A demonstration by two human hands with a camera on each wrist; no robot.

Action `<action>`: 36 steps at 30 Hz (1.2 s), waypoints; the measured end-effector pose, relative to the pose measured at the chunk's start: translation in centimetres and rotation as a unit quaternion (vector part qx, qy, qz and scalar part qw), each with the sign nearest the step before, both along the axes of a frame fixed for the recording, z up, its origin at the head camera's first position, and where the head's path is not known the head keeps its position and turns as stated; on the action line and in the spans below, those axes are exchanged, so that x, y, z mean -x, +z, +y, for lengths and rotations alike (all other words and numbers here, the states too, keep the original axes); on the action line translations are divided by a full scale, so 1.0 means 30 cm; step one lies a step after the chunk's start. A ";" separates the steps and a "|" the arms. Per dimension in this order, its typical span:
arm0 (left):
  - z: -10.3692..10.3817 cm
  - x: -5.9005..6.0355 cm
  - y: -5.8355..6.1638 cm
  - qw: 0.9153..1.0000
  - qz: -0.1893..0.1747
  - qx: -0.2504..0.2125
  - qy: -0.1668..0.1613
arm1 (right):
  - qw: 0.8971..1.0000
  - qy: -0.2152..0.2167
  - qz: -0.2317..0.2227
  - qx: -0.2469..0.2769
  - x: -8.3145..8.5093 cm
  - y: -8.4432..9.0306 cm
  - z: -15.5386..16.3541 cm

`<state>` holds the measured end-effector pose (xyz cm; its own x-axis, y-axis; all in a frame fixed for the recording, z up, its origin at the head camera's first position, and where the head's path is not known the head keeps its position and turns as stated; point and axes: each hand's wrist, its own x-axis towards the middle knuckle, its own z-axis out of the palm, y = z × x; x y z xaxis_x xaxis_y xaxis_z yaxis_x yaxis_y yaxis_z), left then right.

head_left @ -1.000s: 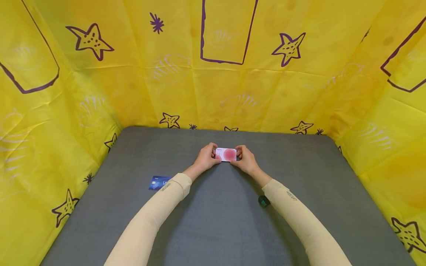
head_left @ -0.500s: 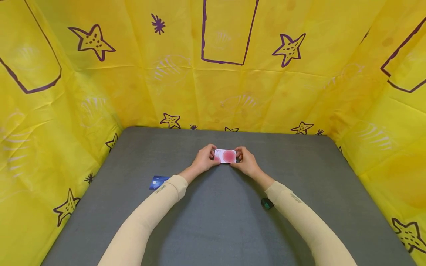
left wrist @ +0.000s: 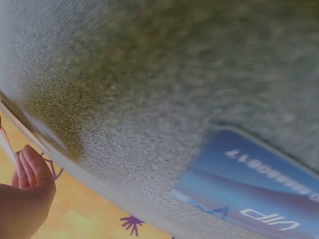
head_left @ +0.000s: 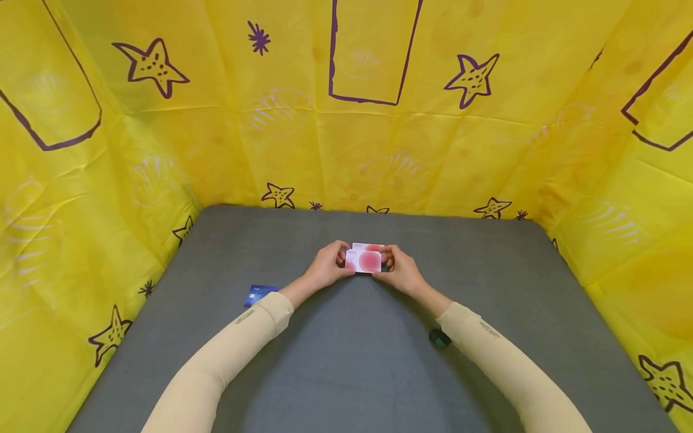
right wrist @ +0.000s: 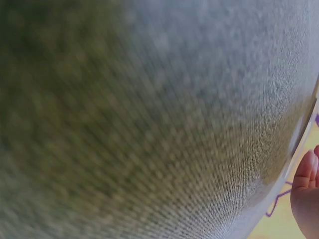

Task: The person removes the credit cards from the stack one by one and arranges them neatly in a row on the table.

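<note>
A pink/white front card (head_left: 363, 261) is held up over the grey tbl (head_left: 346, 367), about midway betw. L and R edges and nearer the far edge. Its L end is pinched by the L hand (head_left: 326, 266), its R end by the R hand (head_left: 402, 270); both hands are mostly closed, fingers bent in, thumbs set at the card's near edge. Whether that edge touches the tbl can't be told. Behind it a matching rear card (head_left: 368, 246) is partly hidden, its top edge and R part showing; whether it's gripped too or rests on the tbl can't be told. A blue card (head_left: 261, 294), marked VIP in the L wrist view, is seen flat toward the tbl's L edge, partly covered by the L sleeve (head_left: 230, 346). A small dark/green item (head_left: 439, 338) is seen just beside the R sleeve (head_left: 498, 355), R of tbl centre. The far, L and R edges are backed by yellow cloth (head_left: 335, 150) w/ starfish drawings.
</note>
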<state>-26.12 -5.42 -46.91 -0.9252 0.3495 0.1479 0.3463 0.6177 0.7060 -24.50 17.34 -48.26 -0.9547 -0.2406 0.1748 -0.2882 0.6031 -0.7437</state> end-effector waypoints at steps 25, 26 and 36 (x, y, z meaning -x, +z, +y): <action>-0.084 -0.103 0.018 0.999 -0.035 -0.009 -0.019 | 0.999 0.032 -0.006 0.005 -0.081 -0.001 -0.039; -0.087 -0.106 0.017 0.999 -0.034 -0.008 -0.021 | 0.999 0.033 -0.007 0.005 -0.084 0.000 -0.041; -0.118 -0.145 0.011 0.999 -0.029 -0.003 -0.029 | 0.999 0.042 -0.010 0.003 -0.114 -0.003 -0.061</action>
